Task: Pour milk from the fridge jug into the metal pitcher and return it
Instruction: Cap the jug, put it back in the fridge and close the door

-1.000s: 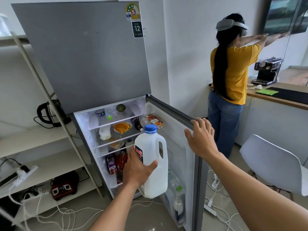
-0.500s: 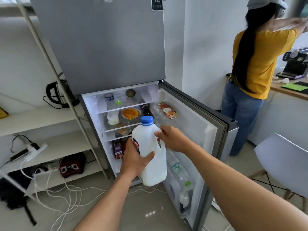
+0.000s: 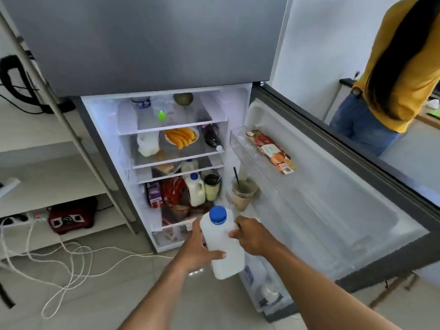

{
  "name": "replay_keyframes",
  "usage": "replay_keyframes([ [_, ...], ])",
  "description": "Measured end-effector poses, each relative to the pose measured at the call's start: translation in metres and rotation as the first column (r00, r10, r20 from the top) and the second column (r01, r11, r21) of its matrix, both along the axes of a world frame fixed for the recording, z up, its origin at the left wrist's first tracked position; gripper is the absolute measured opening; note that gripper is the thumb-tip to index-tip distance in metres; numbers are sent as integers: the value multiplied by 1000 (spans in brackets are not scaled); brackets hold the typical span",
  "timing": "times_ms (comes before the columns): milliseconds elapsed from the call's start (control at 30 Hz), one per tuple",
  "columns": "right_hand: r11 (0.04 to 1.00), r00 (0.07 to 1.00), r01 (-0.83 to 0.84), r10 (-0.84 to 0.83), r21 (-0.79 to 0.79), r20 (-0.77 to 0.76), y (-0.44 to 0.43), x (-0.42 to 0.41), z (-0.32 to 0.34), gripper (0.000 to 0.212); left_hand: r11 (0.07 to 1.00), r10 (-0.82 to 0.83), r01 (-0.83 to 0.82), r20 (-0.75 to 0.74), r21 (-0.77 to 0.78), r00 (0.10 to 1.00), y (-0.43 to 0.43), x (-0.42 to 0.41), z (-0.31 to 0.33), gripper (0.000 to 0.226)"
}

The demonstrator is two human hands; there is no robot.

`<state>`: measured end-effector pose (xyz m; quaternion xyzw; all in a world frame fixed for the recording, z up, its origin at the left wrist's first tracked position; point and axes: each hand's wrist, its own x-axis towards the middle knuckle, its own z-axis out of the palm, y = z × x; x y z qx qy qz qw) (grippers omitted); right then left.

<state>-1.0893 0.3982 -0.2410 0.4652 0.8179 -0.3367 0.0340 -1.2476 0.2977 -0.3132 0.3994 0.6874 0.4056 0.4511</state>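
Left grip (image 3: 198,250): clenched round the milk jug (image 3: 222,246) from its left side.
Right grip (image 3: 252,236): grasping the jug's handle side.
Jug: upright, blue cap (image 3: 217,215) on, low before the open fridge (image 3: 176,163).
Door (image 3: 321,198): swung wide right.

fridge (image 3: 152,44): dead centre, lower door (image 3: 333,210) swung wide open to the right
milk jug (image 3: 222,246): held out in front of the lower compartment, left hand (image 3: 197,253) wrapped round its left side, right hand (image 3: 252,236) on its right side up near the cap
upper shelves: plate of fruit (image 3: 182,136) in the middle, bottle lying on its side (image 3: 210,138) just right of it
lower shelf: second jug (image 3: 195,189) with a cup (image 3: 212,188) right beside it
door rack: a packet (image 3: 271,151) lying in the top one, iced drink cup (image 3: 244,192) further down
shelving unit (image 3: 47,148): left of the fridge, cables (image 3: 59,258) trailing over the floor in front of it
another person (image 3: 392,75): far right, behind the open door
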Motion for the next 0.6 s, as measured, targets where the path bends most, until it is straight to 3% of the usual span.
replay_keyframes([
  [67,999,999,29,-27,-36,38,14,-15,-26,22,999,-38,39,53,-17,998,17,-16,-25,103],
  [333,961,962,241,-218,-136,164,36,-44,-119,34,985,-170,171,41,-32,985,67,-45,-111,100],
  [600,907,912,406,-393,-111,118,41,-57,-179,12,936,-342,335,-53,-112,938,118,-62,-172,111],
])
